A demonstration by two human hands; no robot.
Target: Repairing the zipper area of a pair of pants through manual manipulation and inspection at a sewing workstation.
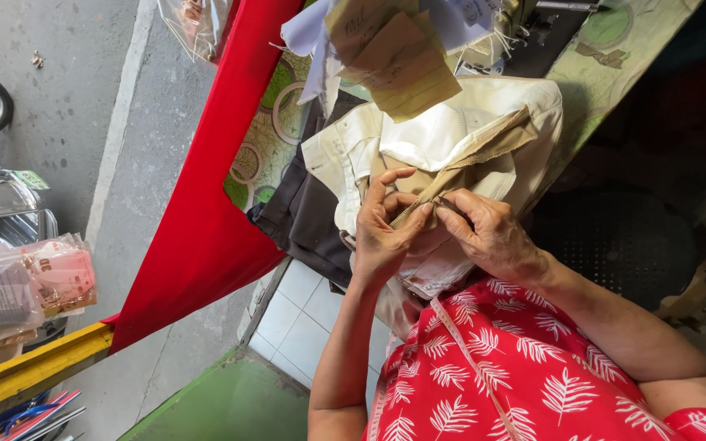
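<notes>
Hands: left hand and right hand together, pinching tan seam; keep cloth taut between fingertips, work close to pinch.

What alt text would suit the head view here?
Seen from above, a left hand and right hand pinch a tan trouser zipper seam over cream lining fabric. Paper slips hang above; red cloth drapes left.

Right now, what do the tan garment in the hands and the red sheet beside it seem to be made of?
Tan garment: probably woven cotton twill, matte, with creased folds and a stitched seam. Red sheet: likely smooth plain cloth, slightly glossy, hanging taut in flat folds; the fibre cannot be told.
</notes>
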